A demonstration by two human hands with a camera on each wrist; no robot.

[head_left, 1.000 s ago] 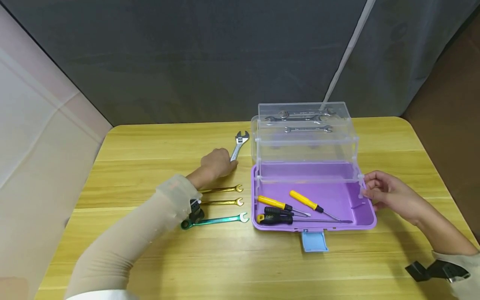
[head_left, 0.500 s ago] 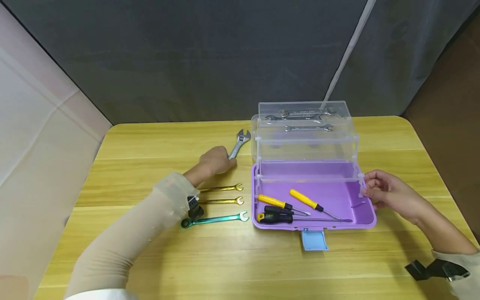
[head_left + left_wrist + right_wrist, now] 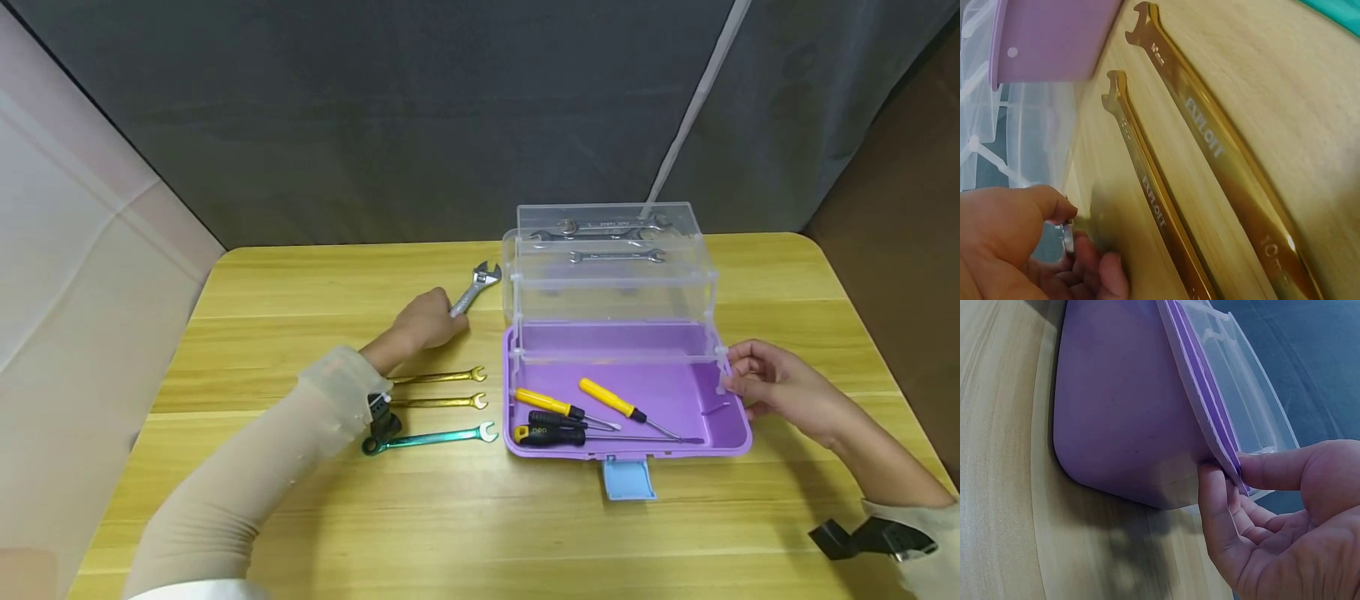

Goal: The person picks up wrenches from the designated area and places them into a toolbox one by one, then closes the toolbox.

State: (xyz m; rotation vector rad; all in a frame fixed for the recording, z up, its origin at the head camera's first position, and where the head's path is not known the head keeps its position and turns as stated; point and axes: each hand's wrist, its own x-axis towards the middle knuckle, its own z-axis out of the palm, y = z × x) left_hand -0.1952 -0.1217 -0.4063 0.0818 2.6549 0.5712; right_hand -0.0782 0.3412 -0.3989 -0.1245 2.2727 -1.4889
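Adjustable wrench [image 3: 474,288]: its handle end sits inside the left hand [image 3: 427,322], whose fingers curl round it, while the jawed head pokes out toward the clear trays of the toolbox [image 3: 738,433]. It lies low over the table [image 3: 300,283], just left of the box. Solid steel, so I judge it stiff, fairly heavy and slick; a grip along the shank suits it better than the head. Nearer the person lie two gold spanners [image 3: 1166,206] and a green spanner [image 3: 429,439]. The right hand [image 3: 776,387] pinches the box's right rim, thumb inside, fingers underneath.
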